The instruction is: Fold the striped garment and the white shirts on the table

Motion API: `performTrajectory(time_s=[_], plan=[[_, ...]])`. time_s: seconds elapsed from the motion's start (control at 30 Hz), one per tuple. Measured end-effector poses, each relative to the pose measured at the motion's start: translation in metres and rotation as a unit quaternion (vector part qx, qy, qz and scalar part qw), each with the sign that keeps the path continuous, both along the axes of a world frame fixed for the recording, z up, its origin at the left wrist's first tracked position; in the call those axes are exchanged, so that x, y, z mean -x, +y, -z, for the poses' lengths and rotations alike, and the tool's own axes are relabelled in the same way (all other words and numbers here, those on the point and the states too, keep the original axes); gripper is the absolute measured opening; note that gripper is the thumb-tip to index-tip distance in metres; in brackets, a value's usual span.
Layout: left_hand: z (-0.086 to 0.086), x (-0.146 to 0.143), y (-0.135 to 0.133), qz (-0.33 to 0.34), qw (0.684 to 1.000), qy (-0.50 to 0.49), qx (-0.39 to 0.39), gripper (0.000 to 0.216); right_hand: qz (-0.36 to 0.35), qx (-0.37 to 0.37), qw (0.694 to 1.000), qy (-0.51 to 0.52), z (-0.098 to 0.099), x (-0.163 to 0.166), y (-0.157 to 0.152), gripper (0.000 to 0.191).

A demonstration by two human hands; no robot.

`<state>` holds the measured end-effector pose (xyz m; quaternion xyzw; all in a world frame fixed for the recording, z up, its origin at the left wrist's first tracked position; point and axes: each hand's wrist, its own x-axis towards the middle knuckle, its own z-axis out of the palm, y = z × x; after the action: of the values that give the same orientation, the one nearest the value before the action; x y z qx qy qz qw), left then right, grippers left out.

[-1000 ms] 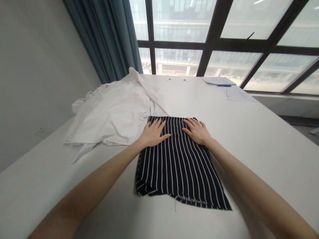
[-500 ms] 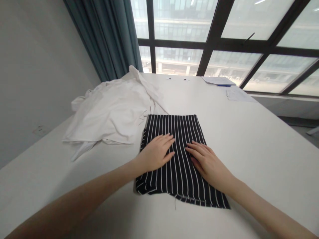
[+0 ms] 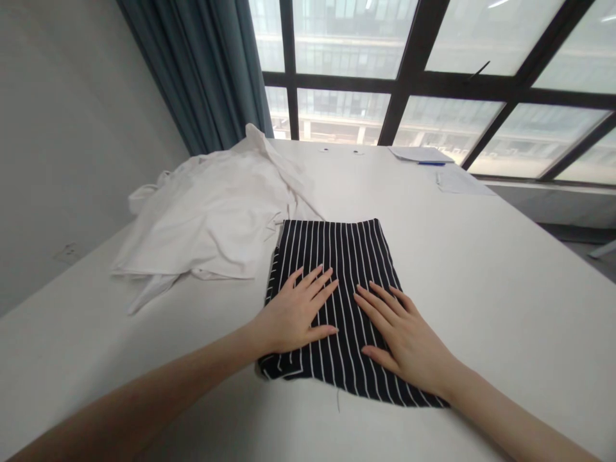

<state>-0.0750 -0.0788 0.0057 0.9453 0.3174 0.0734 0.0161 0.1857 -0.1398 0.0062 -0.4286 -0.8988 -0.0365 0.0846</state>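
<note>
A folded black cloth with thin white stripes (image 3: 337, 256) lies flat on the white table (image 3: 481, 289) in front of me. My left hand (image 3: 293, 312) rests palm down on its near left part, fingers spread. Beside it my right hand (image 3: 404, 333) presses flat on the near right part, fingers stretched out. Neither hand grips anything. A loose thread hangs from the cloth's near edge.
A crumpled white garment (image 3: 212, 218) lies to the left of the striped cloth, touching its far left corner. Sheets of paper (image 3: 459, 181) and a blue pen (image 3: 432, 163) sit at the far right by the window. A dark curtain (image 3: 202, 70) hangs at the back left.
Both hands have slid flat along the striped cloth from its far edge toward me, to the near part. The cloth stays in place.
</note>
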Motion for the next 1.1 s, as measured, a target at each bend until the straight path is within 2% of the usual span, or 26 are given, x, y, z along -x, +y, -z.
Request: performTrajectory(time_s=[0.33,0.47,0.53,0.67,0.73,0.87,1.1], plan=[[-0.002,0.000,0.000,-0.002,1.000,-0.019,0.007,0.066,-0.093,0.000,0.994,0.065,-0.010,-0.005,0.001,0.045],[-0.005,-0.001,-0.004,0.001,0.999,-0.034,-0.016,0.058,-0.152,-0.009,0.982,0.113,-0.013,-0.005,0.000,0.034],[-0.006,-0.003,-0.007,0.026,0.998,-0.037,-0.039,0.050,-0.167,-0.005,0.977,0.134,-0.013,-0.005,0.001,0.029],[-0.006,-0.007,-0.014,0.110,0.988,-0.042,-0.100,0.038,-0.156,0.038,0.971,0.178,-0.013,-0.006,0.003,0.023],[-0.006,-0.008,-0.015,0.120,0.986,-0.047,-0.107,0.038,-0.151,0.067,0.966,0.198,-0.014,-0.008,0.005,0.021],[-0.007,-0.007,-0.012,0.118,0.989,-0.058,-0.066,0.039,-0.154,0.092,0.960,0.215,-0.014,-0.010,0.007,0.020],[-0.007,-0.004,-0.008,0.122,0.990,-0.069,-0.006,0.044,-0.148,0.083,0.960,0.223,-0.012,-0.009,0.006,0.020]])
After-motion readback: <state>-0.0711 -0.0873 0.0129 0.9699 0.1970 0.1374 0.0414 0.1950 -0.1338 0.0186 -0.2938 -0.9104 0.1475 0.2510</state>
